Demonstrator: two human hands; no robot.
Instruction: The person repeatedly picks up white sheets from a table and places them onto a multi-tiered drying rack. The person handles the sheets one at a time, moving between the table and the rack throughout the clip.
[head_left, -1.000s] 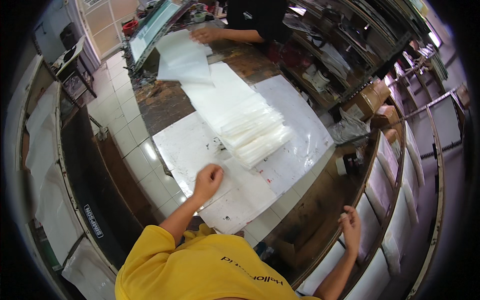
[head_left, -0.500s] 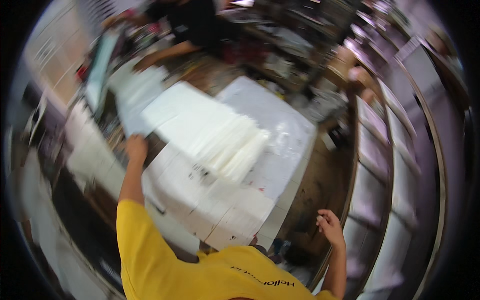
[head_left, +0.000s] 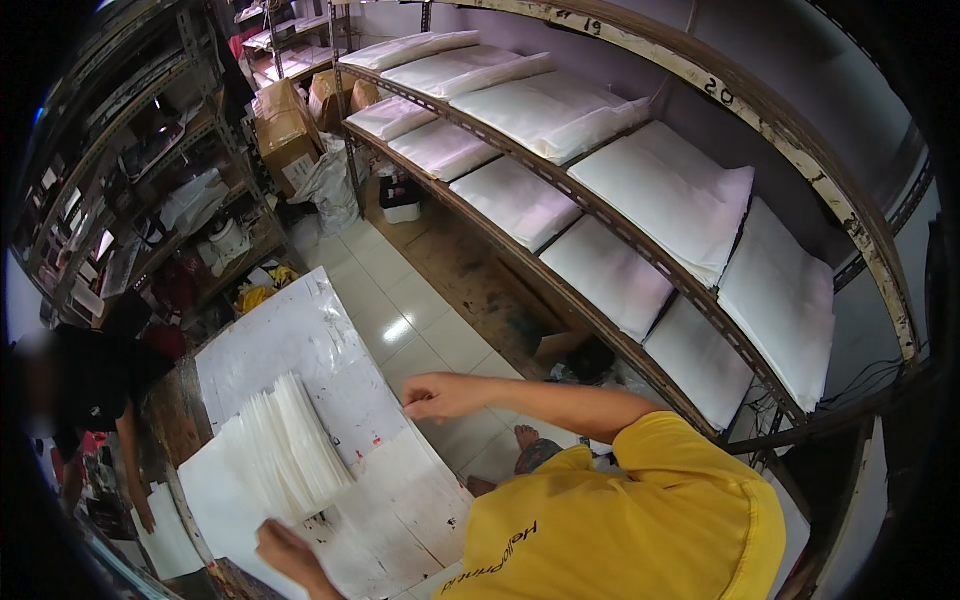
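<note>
A fanned stack of white sheets (head_left: 285, 450) lies across the table (head_left: 290, 325), its edges stepped like stairs. My left hand (head_left: 285, 548) is at the near end of the white sheets, over or beside them. Motion blurs its fingers, so whether it touches them is not clear. Above the table's right edge hangs my right hand (head_left: 432, 397), apart from the stack. Its fingers are curled in, and nothing shows in them.
Shelves (head_left: 560, 180) with several stacks of white sheets run along the right. At the left a person in dark clothing (head_left: 95, 390) has a hand on a white sheet (head_left: 168, 535). Cardboard boxes (head_left: 285, 135) stand at the back, near a metal rack (head_left: 160, 150).
The view has swung right, so the table now sits lower left and the shelves fill the right. My right hand has come up beside the table edge; my left is near the sheets' near end.
</note>
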